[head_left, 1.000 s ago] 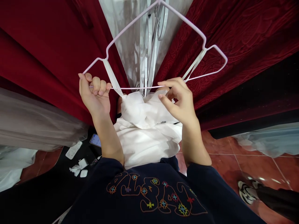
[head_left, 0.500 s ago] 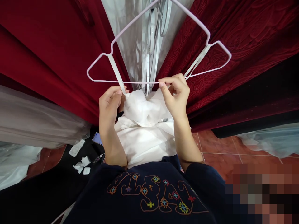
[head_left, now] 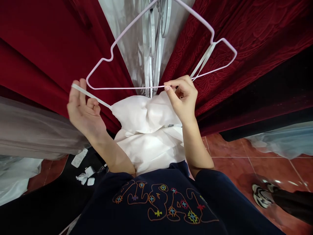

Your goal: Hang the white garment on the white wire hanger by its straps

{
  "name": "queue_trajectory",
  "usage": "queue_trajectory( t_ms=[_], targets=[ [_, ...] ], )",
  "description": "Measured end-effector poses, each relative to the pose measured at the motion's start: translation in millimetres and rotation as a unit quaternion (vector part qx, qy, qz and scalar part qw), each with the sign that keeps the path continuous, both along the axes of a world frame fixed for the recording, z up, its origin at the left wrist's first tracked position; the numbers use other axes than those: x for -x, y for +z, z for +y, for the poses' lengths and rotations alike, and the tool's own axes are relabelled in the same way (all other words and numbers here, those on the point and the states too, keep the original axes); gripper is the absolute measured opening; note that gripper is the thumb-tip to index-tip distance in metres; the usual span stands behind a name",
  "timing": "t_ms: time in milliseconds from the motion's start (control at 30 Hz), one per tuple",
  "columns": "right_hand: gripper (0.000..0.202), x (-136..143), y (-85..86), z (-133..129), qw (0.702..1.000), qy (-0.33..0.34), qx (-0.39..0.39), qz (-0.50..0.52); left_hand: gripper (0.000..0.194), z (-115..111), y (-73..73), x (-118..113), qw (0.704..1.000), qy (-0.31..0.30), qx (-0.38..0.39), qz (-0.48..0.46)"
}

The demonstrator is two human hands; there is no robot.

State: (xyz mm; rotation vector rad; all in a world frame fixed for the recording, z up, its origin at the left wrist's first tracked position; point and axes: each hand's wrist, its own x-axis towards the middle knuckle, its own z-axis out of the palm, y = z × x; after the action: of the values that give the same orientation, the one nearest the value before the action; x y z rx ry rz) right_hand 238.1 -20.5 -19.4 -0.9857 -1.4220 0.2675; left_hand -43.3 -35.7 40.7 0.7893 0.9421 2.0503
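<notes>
A white garment [head_left: 146, 114] hangs in front of me below a pale pink wire hanger [head_left: 122, 88]. Its right strap [head_left: 204, 60] is looped over the hanger's right notch. The left strap [head_left: 90, 95] is off the hanger, stretched out to the left over the fingers of my left hand [head_left: 85, 111], which hold it taut. My right hand [head_left: 184, 98] pinches the hanger's bottom bar between thumb and fingertips, at the garment's top edge.
Red fabric [head_left: 44, 49] hangs at the left and patterned red fabric [head_left: 239, 36] at the right. A black surface [head_left: 61, 195] at lower left bears a white charger [head_left: 89, 171] and small items. Another person's shoe [head_left: 262, 196] stands on the tiles at right.
The left strap has come off the hanger's left notch. My left hand has moved left with it, spreading the garment's top. The view has shifted slightly, and a person's shoe and leg now show.
</notes>
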Motion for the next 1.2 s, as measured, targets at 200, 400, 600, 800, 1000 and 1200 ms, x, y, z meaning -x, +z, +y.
queue_trajectory(
  t_ms=[200, 400, 600, 800, 1000, 1200],
  targets=[
    [0.034, 9.2, 1.0, -0.4, 1.000, 0.000, 0.008, -0.002, 0.030, 4.5, -22.7, -31.4, 0.980, -0.163, 0.014, 0.111],
    [0.032, -2.4, -1.2, -4.4, 0.997, -0.018, -0.026, 0.075, 0.051, -2.2, -15.3, -59.3, 0.984, -0.141, -0.033, 0.102],
    [0.036, -39.2, -8.7, 5.2, 0.981, -0.099, 0.012, 0.169, 0.048, 4.1, -20.3, -55.1, 0.986, -0.141, -0.042, 0.081],
    [0.030, -33.8, 14.3, 4.0, 0.991, -0.014, 0.089, 0.100, 0.050, 2.1, -19.0, -58.2, 0.987, -0.109, -0.048, 0.104],
    [0.022, -23.9, 55.2, -13.1, 0.977, 0.054, 0.125, 0.166, 0.053, 0.4, -16.5, -54.1, 0.984, -0.098, -0.054, 0.141],
    [0.017, -60.0, 74.7, 9.4, 0.911, 0.112, 0.104, 0.383, 0.055, 6.1, -19.2, -48.3, 0.980, -0.137, -0.041, 0.136]
  ],
)
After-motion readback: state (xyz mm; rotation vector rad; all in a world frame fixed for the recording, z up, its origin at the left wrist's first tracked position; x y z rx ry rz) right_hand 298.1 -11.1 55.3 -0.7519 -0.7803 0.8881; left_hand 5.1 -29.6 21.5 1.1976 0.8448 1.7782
